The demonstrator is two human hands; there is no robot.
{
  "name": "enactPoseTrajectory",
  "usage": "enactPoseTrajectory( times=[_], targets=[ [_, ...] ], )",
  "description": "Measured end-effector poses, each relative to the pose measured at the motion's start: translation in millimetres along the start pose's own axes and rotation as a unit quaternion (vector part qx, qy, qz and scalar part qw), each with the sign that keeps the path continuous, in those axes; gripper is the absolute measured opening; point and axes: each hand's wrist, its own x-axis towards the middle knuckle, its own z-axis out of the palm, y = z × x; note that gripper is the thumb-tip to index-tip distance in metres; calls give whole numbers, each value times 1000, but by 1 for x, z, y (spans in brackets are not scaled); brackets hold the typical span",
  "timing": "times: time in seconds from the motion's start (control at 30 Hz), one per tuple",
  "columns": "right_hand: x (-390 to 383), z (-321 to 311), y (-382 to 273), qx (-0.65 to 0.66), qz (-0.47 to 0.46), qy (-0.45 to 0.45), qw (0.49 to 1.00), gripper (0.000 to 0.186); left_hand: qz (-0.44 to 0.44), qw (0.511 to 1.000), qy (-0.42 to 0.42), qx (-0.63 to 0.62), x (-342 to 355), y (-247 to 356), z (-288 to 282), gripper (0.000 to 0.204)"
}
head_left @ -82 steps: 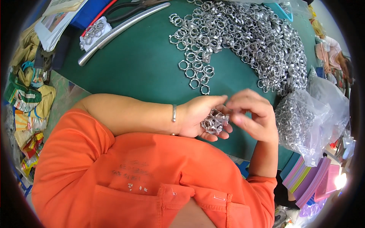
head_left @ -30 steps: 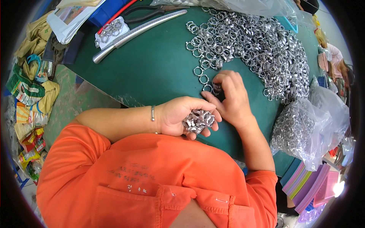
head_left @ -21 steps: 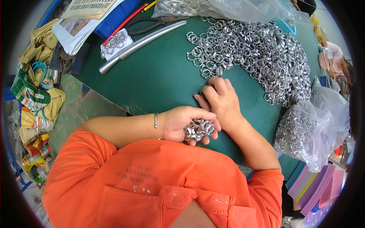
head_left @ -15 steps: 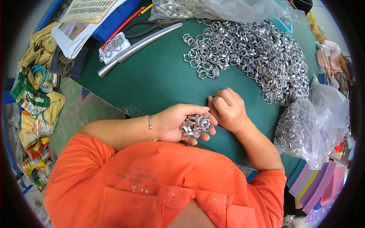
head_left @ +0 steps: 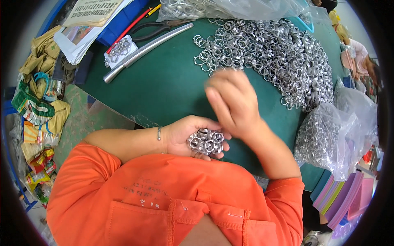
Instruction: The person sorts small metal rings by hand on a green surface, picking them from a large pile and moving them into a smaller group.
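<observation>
My left hand [head_left: 182,135], palm up and cupped, holds a small heap of silvery metal rings [head_left: 206,141], some with angular outlines. Past its fingertips, my right hand [head_left: 236,104] hovers with bent fingers, smeared by motion; whether it pinches anything is hidden. Just beyond the right hand, a large pile of the same kind of rings [head_left: 266,53] spreads over the green tabletop [head_left: 164,88].
At the far left of the table lie a tapered metal ring stick [head_left: 150,49], black-handled pliers [head_left: 158,30], a red pen [head_left: 129,30] and a few rings on white paper [head_left: 122,51]. A clear bag of rings [head_left: 318,135] stands at right; another bag [head_left: 230,9] lies at the back.
My right hand has lifted away from beside the left palm and moved up toward the pile. My left hand has tilted slightly, its heap of rings showing more fully.
</observation>
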Motion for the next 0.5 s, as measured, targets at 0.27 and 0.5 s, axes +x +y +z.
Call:
enactPoseTrajectory(
  times=[0.27,0.5],
  targets=[
    [-33,-23,19,-219,59,-173,959,46,-15,1000,-14,5,1,2,-3,29],
    [-92,-66,1,-54,211,-54,974,29,-1,996,-79,-47,8,2,-14,35]
  ],
)
